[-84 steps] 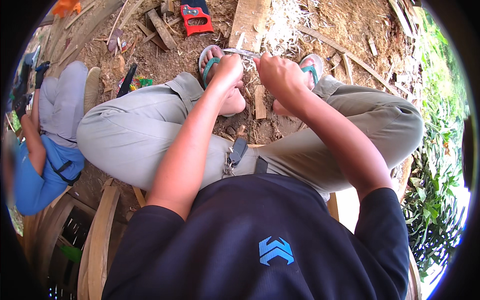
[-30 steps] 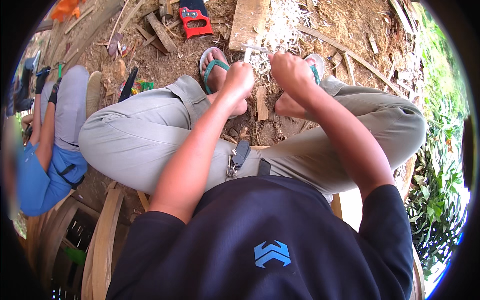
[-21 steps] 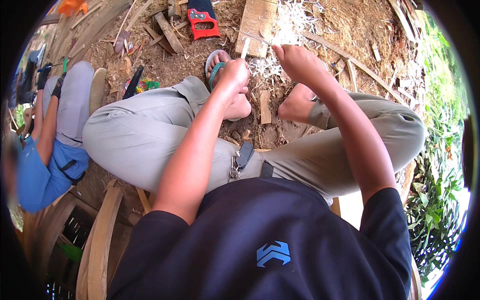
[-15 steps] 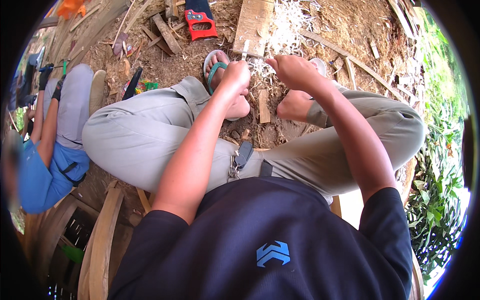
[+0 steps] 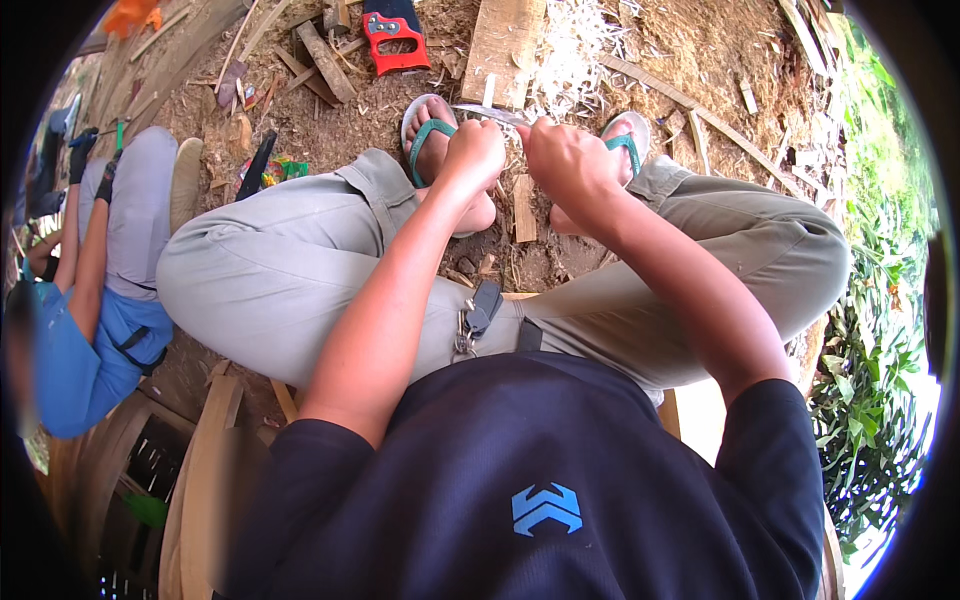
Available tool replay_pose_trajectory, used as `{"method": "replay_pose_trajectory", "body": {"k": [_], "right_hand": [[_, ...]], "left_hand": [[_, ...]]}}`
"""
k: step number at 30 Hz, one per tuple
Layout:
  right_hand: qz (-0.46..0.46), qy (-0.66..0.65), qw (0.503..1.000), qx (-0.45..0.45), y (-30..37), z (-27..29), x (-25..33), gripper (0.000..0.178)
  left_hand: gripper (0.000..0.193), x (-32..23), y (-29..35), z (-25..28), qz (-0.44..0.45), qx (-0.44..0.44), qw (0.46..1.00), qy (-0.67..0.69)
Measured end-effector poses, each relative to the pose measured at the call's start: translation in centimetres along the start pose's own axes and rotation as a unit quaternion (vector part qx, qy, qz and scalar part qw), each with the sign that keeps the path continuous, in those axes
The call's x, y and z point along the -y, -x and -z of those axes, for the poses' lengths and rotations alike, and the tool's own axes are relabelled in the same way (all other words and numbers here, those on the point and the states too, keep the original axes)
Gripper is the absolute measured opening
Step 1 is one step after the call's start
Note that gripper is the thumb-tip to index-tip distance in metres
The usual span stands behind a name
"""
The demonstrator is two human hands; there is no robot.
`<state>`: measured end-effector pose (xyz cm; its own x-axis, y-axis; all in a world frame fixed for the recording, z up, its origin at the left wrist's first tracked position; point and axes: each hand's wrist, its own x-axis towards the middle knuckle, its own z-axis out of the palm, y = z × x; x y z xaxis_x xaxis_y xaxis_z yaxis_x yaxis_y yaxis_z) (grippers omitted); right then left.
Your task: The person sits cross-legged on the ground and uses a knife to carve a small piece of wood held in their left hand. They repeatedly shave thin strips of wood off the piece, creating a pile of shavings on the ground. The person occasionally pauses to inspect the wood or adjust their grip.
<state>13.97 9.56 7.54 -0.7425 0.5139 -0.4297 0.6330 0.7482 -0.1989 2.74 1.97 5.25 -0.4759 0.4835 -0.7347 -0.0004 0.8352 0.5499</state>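
Note:
In front of my feet, my left hand (image 5: 474, 155) is closed around a thin pale wood strip (image 5: 489, 90), whose end sticks up past the fingers. My right hand (image 5: 572, 160) grips a knife (image 5: 497, 114); its handle is hidden in the fist. The narrow blade points left, crossing the strip just above my left hand. Just beyond lies a wide wooden plank (image 5: 503, 50), with a pile of pale shavings (image 5: 575, 60) along its right side.
A red-handled saw (image 5: 397, 45) lies at the far left of the plank, near wood offcuts (image 5: 325, 62). Another short wood piece (image 5: 525, 208) rests between my sandalled feet. A person in blue (image 5: 100, 345) sits at the left. Leafy plants (image 5: 865, 400) line the right.
My right hand has come in toward my left hand and slightly closer to me. The knife blade now shows across the wood strip, and more of my right foot is uncovered.

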Motion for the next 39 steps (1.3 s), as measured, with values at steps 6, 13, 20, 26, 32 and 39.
{"method": "replay_pose_trajectory", "body": {"k": [6,13,20,26,32,39], "right_hand": [[0.035,0.008,0.995,-0.09,-2.5,-3.2,-0.4,0.045],[0.09,-0.033,0.99,-0.101,-2.9,-2.5,-1.9,0.044],[0.059,0.009,0.994,-0.087,-1.8,-2.8,-1.9,0.044],[-0.024,0.012,0.999,0.027,-5.4,-2.5,-3.5,0.048],[0.036,-0.043,0.997,-0.044,-3.8,-0.8,-3.6,0.046],[0.102,-0.002,0.992,-0.074,0.6,0.3,-2.9,0.046]], "left_hand": [[0.041,-0.4,0.6,-0.1,-0.015,-0.001,1.0,-0.023],[0.017,2.5,-2.7,-1.6,0.033,0.001,0.986,0.163],[0.019,4.4,-4.2,-1.7,-0.023,0.01,0.992,0.123],[0.045,3.5,-3.6,-2.3,-0.037,-0.001,0.997,0.07],[0.016,2.6,-2.3,-1.1,0.045,0.055,0.978,0.194],[0.019,1.1,-0.9,-0.9,0.075,0.038,0.971,0.222]]}}
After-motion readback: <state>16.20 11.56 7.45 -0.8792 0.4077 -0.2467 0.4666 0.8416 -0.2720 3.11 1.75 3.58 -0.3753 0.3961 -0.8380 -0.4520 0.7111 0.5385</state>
